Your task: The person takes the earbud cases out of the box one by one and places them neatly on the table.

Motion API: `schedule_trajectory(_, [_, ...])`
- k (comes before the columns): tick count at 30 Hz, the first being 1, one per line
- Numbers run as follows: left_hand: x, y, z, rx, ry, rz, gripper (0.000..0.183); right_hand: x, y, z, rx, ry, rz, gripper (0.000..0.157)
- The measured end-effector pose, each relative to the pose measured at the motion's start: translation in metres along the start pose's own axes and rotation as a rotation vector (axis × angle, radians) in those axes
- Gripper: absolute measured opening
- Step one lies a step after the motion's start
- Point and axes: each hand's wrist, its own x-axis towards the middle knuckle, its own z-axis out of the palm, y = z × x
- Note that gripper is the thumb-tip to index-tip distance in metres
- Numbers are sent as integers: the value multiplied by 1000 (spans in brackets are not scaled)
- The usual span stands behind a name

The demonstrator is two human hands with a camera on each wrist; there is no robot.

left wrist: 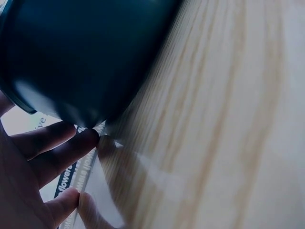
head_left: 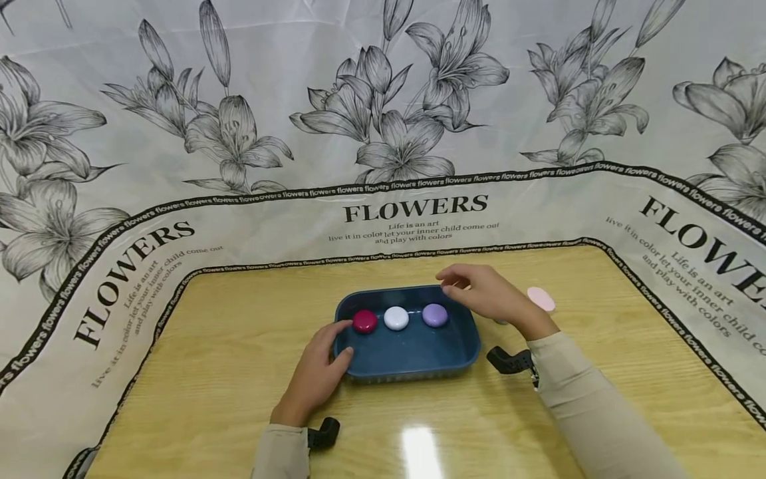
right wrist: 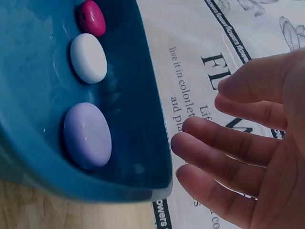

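A blue tray [head_left: 413,359] stands on the wooden table. Three glossy, pebble-like pieces lie in a row along its far side: a dark pink one [head_left: 364,321], a white one [head_left: 396,318] and a lilac one [head_left: 435,315]. At the tray's left end is my left hand [head_left: 314,372], its fingers loosely bent and close against the outer wall; firm contact cannot be made out. My right hand [head_left: 485,291] hovers over the far right corner. In the right wrist view its fingers [right wrist: 219,152] are apart and hold nothing, beside the rim.
A pale pink oval piece [head_left: 540,299] lies on the table [head_left: 239,346] beyond the right wrist. Something small and greenish is mostly hidden under that wrist. A white flower-printed cloth [head_left: 413,226] with black lettering borders the table at the back and sides.
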Motion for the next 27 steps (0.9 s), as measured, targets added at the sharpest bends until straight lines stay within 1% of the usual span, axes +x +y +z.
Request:
schedule_trajectory(3, [2,0,0,6,8,27,46,6,-2,1,-27,-40,-18,29])
schedule_trajectory(7, [-1,-1,0,11,-5,10,46,11,-6,7,-62,-115,-32,30])
schedule_trajectory(12, [2,-1,-1,-2,13,10,45,22,-13,6,-94,-149,-37,30])
schedule_trajectory(21, [3,-5,2,12,27,29,45,28,-19,4,-175,-221,-19,31])
schedule_trajectory(24, [3,-4,2,5,28,36,45,30,-19,6,-199,-241,-2,31])
schedule_trajectory(27, [3,-5,0,12,34,34,46,34,-21,10,-226,-280,-6,31])
